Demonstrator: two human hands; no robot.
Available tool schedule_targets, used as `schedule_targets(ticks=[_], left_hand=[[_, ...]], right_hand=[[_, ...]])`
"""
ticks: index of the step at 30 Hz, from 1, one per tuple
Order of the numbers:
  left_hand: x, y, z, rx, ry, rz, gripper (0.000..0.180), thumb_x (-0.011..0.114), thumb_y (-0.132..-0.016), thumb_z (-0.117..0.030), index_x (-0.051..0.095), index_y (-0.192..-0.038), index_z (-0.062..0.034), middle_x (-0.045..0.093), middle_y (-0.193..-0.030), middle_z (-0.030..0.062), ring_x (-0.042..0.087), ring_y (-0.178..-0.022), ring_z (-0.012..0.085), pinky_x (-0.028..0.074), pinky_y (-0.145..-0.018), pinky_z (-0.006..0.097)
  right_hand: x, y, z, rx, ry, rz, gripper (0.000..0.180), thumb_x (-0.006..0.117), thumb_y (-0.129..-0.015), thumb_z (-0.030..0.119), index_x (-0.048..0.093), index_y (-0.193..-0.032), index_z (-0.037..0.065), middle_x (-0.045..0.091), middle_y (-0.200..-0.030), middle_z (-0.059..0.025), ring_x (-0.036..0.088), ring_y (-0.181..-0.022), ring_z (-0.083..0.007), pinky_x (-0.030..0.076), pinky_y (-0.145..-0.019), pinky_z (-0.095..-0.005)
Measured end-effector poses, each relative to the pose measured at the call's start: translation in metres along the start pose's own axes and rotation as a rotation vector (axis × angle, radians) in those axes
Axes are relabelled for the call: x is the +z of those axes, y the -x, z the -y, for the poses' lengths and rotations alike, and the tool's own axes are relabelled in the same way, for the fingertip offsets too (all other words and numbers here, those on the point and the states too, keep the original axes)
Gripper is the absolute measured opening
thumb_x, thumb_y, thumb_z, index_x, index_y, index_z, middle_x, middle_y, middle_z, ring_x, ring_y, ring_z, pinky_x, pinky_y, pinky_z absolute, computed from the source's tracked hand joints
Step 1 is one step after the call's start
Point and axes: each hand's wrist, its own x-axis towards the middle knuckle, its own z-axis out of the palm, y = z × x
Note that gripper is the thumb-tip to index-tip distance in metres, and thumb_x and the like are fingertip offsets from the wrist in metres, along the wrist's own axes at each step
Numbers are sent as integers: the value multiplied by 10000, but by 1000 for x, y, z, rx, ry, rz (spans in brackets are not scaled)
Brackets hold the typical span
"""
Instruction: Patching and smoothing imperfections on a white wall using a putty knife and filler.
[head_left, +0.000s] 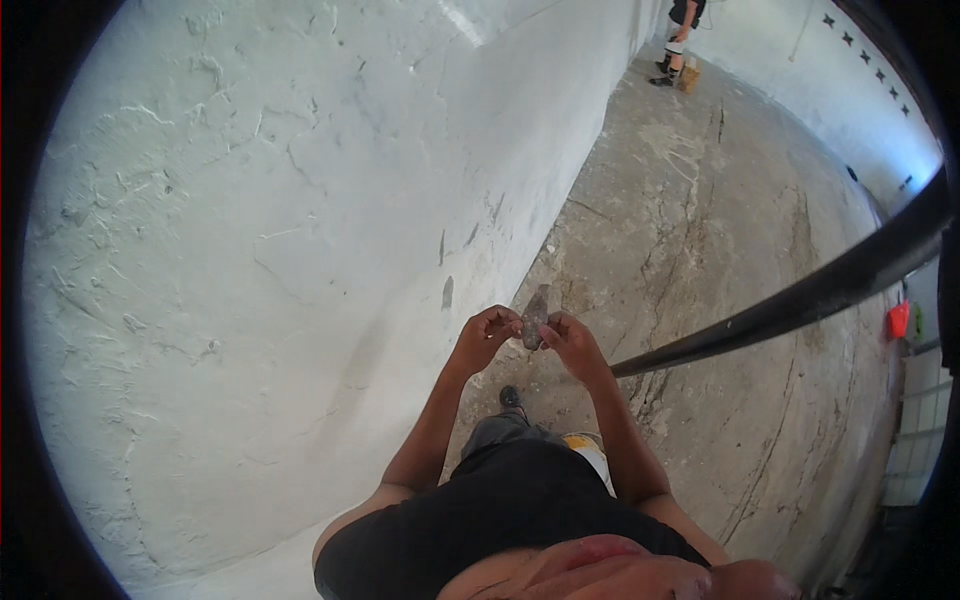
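Note:
In front of my chest, both hands meet at a flat, elongated grey-brown piece (pixel 535 325) that narrows toward its far end. Its exact kind is too small to make out; it could be a dirty blade or a flake of material. The fingers of my left hand (pixel 487 335) pinch its left edge, near the lower end. From the other side, my right hand (pixel 571 343) grips it between thumb and fingers. Close by on the left rises a white wall (pixel 300 250) with rough, peeling paint and a few dark scuffs.
A thick dark pole (pixel 780 305) slants up to the right from beside my right forearm. Below me, a white and yellow container (pixel 588 450) is partly hidden by my body. Cracked concrete floor (pixel 700 250) stretches ahead. Far off stands another person (pixel 682 35) beside a brown box (pixel 689 78).

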Motion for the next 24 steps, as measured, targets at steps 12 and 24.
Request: schedule_targets(ticks=[12,24], left_hand=[[-69,-35,-8,213,-71,-302,109,686,-944,-81,623,-947,7,670,-907,64,648,-787,128,528,-727,278],[-88,-43,-7,227,-267,-421,164,620,-991,-128,650,-1131,-50,697,-1102,61,653,-850,149,500,-745,296]], right_hand=[[42,-100,42,-64,153,50,231,630,-992,217,643,-1034,-9,685,-899,-59,640,-852,-126,512,-788,-290],[52,-194,76,-91,8,-161,214,656,-984,222,596,-1020,20,672,-890,-53,632,-790,-108,512,-732,-278]])
